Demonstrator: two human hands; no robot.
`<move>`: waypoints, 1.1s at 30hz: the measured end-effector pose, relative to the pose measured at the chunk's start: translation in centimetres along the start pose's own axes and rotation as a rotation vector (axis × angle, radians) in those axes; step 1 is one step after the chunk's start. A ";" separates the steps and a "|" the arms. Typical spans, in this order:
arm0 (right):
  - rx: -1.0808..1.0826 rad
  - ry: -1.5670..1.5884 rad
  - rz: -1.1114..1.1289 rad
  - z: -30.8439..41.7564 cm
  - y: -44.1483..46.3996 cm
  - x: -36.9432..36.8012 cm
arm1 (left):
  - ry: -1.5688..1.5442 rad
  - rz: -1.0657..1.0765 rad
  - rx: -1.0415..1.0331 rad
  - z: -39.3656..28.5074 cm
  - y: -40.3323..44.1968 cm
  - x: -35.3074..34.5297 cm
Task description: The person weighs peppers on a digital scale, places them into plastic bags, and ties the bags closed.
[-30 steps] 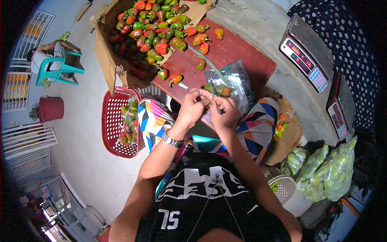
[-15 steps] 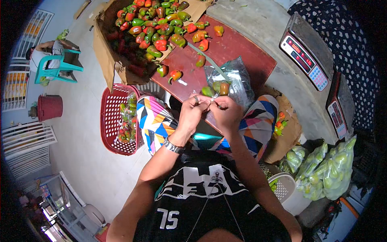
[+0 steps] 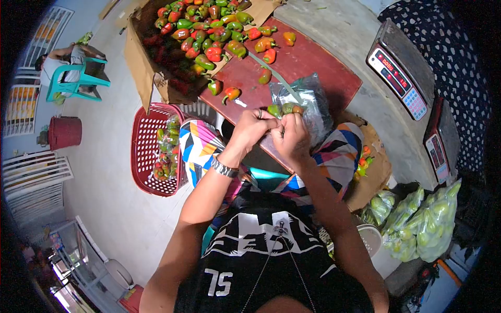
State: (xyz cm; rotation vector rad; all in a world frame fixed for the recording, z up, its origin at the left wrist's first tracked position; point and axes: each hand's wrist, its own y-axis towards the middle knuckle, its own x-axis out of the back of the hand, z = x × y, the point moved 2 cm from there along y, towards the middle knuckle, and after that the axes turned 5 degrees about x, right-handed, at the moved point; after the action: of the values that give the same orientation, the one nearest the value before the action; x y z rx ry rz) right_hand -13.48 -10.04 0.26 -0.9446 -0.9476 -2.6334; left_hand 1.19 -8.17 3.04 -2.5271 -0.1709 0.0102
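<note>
My left hand [image 3: 253, 128] and my right hand [image 3: 293, 136] meet over the near edge of the red table [image 3: 326, 73], fingers pinched together. Between them is the gathered end of a small clear bag, mostly hidden by my fingers. Several green and brownish peppers [image 3: 287, 109] show just beyond my fingertips. Behind them lies a stack of clear plastic bags [image 3: 314, 101]. A greenish strip [image 3: 276, 77] runs across the table to the bags. Loose peppers [image 3: 231, 94] rest on the tabletop, left of the strip.
An open cardboard box [image 3: 140, 68] with many red and green peppers stands at the upper left. Below it is a red basket [image 3: 140, 151] with bagged peppers. Two digital scales [image 3: 396, 78] stand right. Filled bags [image 3: 433, 224] sit lower right. A person [image 3: 57, 65] sits far left.
My hands stay together, but the right hand has turned and its fingers are more closed over the bag's end. The view has shifted slightly.
</note>
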 end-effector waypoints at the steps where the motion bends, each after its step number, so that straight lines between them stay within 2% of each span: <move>1: 0.015 0.024 0.008 -0.1 0.2 -0.1 | 0.106 -0.002 -0.001 -0.8 0.1 0.4; 3: 0.046 0.070 0.024 -0.4 0.6 0.0 | 0.275 -0.012 -0.033 -1.0 0.5 0.8; 6: 0.043 0.181 0.015 0.0 1.7 0.5 | 0.487 -0.197 -0.395 -1.4 0.1 0.5; 7: -0.040 0.249 0.001 -0.4 1.7 0.4 | 0.433 -0.153 -0.367 -1.8 -0.3 0.3; 9: -0.209 0.386 -0.020 -1.2 1.4 -0.1 | 0.303 -0.005 -0.485 -0.7 0.1 0.4; 10: -0.201 0.388 0.024 -1.2 1.7 0.2 | 0.237 0.068 -0.545 -0.4 0.2 0.4; 11: -0.197 0.389 0.066 -1.3 1.9 0.7 | 0.095 0.133 -0.441 0.2 0.2 0.3; 14: -0.085 0.362 0.127 -0.3 3.2 2.2 | 0.126 0.071 -0.609 0.7 -0.1 0.4; 20: 0.127 0.196 0.295 1.9 6.1 5.1 | 0.183 0.046 -0.769 -1.1 -1.5 0.3; 23: 0.180 0.245 0.299 1.9 6.4 5.1 | 0.245 0.049 -0.829 -1.5 -1.9 0.4; 29: 0.049 0.334 0.250 1.1 5.7 4.2 | 0.124 -0.047 -0.802 0.1 -1.1 -0.6; 32: -0.153 0.388 0.354 1.8 6.0 5.2 | 0.258 -0.048 -0.742 -0.3 -1.7 0.1; 33: -0.113 0.301 0.421 2.1 5.9 5.5 | 0.370 -0.059 -0.873 0.1 -1.5 0.5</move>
State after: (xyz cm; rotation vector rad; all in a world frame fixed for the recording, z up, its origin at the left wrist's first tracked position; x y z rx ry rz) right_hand -14.51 -13.09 7.88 -0.6540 -0.4734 -2.3894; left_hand 1.46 -6.86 3.80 -3.3134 -0.1115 -0.6881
